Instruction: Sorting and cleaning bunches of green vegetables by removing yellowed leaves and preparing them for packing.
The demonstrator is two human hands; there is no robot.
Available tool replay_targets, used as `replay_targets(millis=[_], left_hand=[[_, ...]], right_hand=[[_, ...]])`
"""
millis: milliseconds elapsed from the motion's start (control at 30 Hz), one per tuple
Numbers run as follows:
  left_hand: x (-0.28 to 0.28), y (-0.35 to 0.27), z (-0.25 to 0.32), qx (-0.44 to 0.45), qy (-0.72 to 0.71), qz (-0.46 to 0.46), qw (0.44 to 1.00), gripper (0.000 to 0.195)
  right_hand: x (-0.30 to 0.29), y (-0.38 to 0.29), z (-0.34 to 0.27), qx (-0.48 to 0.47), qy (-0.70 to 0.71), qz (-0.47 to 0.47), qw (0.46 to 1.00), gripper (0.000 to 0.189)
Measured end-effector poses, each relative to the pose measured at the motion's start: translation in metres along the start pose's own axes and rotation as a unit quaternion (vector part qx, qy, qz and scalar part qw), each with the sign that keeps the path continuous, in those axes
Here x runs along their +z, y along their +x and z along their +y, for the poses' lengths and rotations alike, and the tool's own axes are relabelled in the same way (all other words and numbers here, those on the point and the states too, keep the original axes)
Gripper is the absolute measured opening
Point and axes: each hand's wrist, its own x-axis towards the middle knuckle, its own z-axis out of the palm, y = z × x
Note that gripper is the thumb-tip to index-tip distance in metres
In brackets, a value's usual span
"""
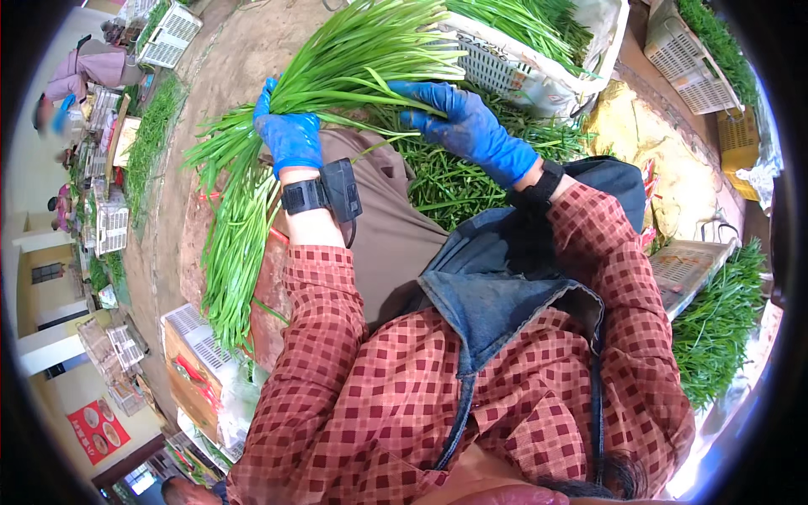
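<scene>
A thick bunch of long green leafy stems, like garlic chives (353, 53), is gripped by my left hand (287, 132) in a blue rubber glove. Its pale cut ends point right and its leaf tips hang to the left. My right hand (470, 126), gloved the same way, pinches a few single stems at the bunch's lower right edge. Beneath the left forearm, a pile of similar greens (233, 271) lies on a reddish slab (268, 328). Loose dark green leaves (448, 189) cover the ground between my knees.
A white plastic crate (524, 82) of greens stands beyond my right hand. To the right are a yellow sack (656, 139), another crate (688, 63) and heaped greens (719, 328). A wooden board (192, 385) sits at lower left. Other people (88, 69) work among crates at far left.
</scene>
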Motion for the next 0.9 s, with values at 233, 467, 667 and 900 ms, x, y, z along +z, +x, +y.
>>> replay_targets(millis=[233, 467, 667, 900], left_hand=[[-0.004, 0.004, 0.000, -0.005, 0.000, -0.030, 1.000, 0.017], [0.002, -0.009, 0.007, 0.000, 0.009, -0.011, 1.000, 0.032], [-0.023, 0.011, 0.001, 0.021, -0.023, -0.082, 0.996, 0.032], [-0.023, 0.006, 0.008, 0.019, -0.044, -0.097, 0.994, 0.030]], right_hand=[[-0.023, -0.009, -0.023, 0.152, 0.111, -0.102, 0.977, 0.016], [-0.077, -0.023, -0.020, 0.281, 0.181, 0.018, 0.942, 0.020], [-0.115, -0.048, 0.042, 0.071, -0.521, -0.222, 0.821, 0.035], [-0.045, 0.017, -0.039, -0.019, 0.003, 0.152, 0.988, 0.032]])
